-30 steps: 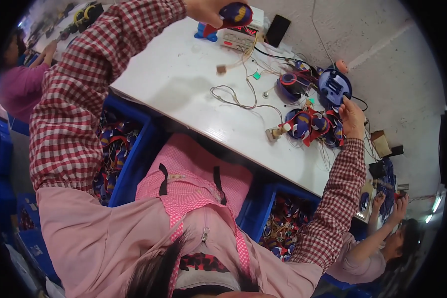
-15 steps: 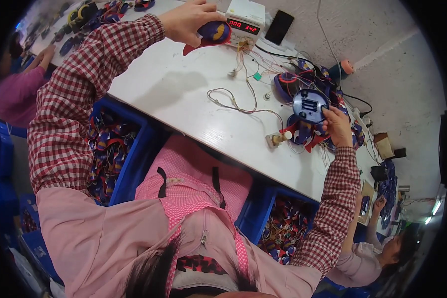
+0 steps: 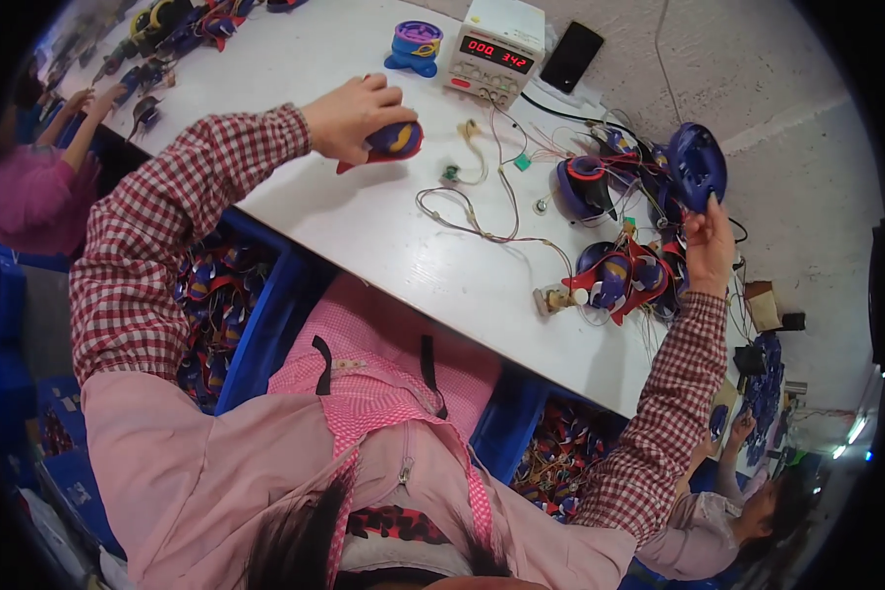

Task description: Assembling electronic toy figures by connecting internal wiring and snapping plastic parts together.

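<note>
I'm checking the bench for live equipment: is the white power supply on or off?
On: the white power supply has red digits glowing on its front display.

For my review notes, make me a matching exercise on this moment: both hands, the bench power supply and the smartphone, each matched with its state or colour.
Column one
1. Left hand
2. Right hand
3. Bench power supply
4. Smartphone

Column two
A. White, with a lit red display
B. Pinching a dark blue oval shell by its rim
C. Black and unlit
D. Gripping a red-and-purple piece with a yellow mark

Right pairs: 1-D, 2-B, 3-A, 4-C.
</note>
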A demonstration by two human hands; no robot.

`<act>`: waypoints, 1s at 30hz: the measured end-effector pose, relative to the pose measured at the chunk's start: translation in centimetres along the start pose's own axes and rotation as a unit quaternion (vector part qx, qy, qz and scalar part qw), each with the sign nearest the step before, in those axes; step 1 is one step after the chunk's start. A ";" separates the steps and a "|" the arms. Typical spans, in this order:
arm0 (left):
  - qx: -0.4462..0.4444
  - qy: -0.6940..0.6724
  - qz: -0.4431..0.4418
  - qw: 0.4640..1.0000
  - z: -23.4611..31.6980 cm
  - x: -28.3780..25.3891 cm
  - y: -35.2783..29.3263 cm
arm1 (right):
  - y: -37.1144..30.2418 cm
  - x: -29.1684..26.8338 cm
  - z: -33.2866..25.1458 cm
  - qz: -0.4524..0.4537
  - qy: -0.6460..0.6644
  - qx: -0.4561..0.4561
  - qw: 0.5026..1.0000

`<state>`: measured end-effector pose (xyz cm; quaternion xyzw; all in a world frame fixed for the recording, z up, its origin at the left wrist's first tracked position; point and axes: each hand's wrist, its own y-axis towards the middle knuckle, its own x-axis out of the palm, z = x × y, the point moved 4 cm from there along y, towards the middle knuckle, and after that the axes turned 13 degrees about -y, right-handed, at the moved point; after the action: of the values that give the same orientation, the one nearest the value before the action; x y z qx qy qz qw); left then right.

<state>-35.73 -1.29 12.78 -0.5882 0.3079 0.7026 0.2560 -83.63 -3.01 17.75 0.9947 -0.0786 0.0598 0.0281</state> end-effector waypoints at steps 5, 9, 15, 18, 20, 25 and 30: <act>-0.016 -0.093 -0.003 0.996 -0.4 3.7 -1.6 | 0.5 2.4 -0.7 -0.017 -0.052 -0.006 0.998; -0.001 -0.093 0.030 0.995 -1.7 4.2 -2.4 | -1.0 4.0 0.5 -0.073 -0.086 0.018 0.993; -0.042 -0.200 0.104 0.973 -0.9 1.2 4.8 | -4.4 4.2 1.1 -0.093 -0.142 0.058 0.984; -0.009 -0.310 0.096 0.946 1.8 4.1 11.8 | -4.6 2.9 2.0 -0.075 -0.125 0.074 0.987; 0.002 -0.342 0.076 0.937 3.0 6.3 15.2 | -4.6 2.4 2.1 -0.070 -0.116 0.083 0.987; 0.042 -0.433 -0.041 0.899 4.0 9.4 18.8 | -4.7 0.7 1.7 -0.081 -0.093 0.076 0.989; -0.081 -0.633 -0.146 0.756 3.9 10.5 18.2 | -4.1 -1.5 1.6 -0.058 -0.083 0.061 0.993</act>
<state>-53.30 -10.84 5.31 -0.0659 -0.0721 0.8908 0.4438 -84.25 1.18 15.80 0.9990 -0.0189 -0.0204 -0.0361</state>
